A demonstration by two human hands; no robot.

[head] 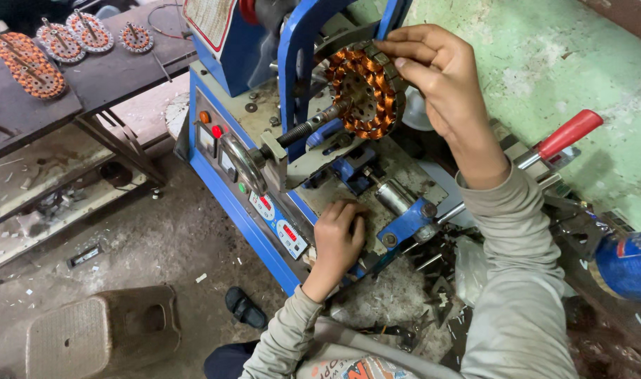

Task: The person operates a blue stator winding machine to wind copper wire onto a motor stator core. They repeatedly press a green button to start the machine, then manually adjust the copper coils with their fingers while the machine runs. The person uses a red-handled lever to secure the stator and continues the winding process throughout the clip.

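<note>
A round stator wound with copper wire [362, 91] sits on the spindle of a blue winding machine [264, 175]. My right hand [439, 84] is raised to it, fingers and thumb gripping its upper right rim. A threaded shaft [306, 130] runs from the stator's centre down to the left. My left hand [338, 235] rests curled on the machine's front deck, just right of the control panel with red displays [282, 224]; nothing is visible in it.
Several finished copper-wound stators [32, 63] lie on a dark bench at upper left. A red-handled lever [566, 133] sticks out at right. A blue can [625, 263] is at far right. A brown stool [103, 330] and a sandal [243, 307] are on the floor.
</note>
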